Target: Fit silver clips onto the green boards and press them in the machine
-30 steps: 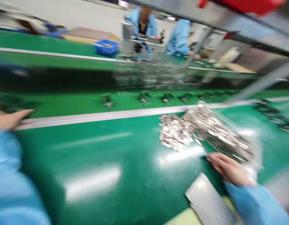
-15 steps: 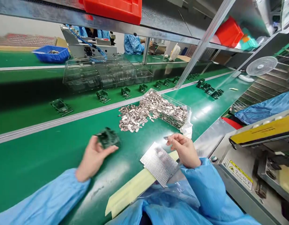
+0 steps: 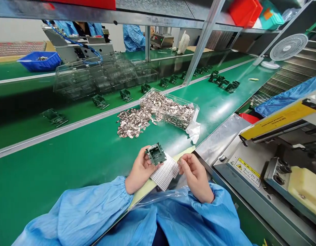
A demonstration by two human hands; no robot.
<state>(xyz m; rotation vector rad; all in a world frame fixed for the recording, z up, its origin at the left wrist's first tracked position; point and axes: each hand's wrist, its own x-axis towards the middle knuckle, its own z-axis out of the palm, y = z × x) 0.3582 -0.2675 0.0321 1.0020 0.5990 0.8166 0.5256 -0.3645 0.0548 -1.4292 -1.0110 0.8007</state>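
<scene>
Circuit board: a small green circuit board [image 3: 156, 153] with a dark frame on it sits low in the middle of the frame, held up off the bench in front of the person's chest.
Left hand: the left hand [image 3: 140, 169] has its fingers curled round the board's near edge, thumb on top, so it grips the board; half a second ago the same hand was further left on the green bench mat [image 3: 71, 160] with the board down near the surface, so the board has been lifted and brought in toward the middle.
Right hand: the right hand [image 3: 193, 172] sits just beside the board, to the right, fingertips pressed together in a pinch; whatever is between them is too small to make out.
What that change means: board and pinching fingers are now close together over the ribbed silver sheet [image 3: 165, 172], which looks to me like the two hands meeting to work on the board.
Parts pile: a heap of small metal pieces [image 3: 133, 122] spills out of a clear tray [image 3: 196, 111] in the centre of the frame, well above the hands.
Belt: more green boards [image 3: 99, 101] lie in a row on the conveyor strip across the upper left and centre.
Right side: a grey machine with a yellow bar [image 3: 278, 119] fills the right of the frame.
Background: other people in blue coats [image 3: 133, 36] stand at the far bench, upper centre.
</scene>
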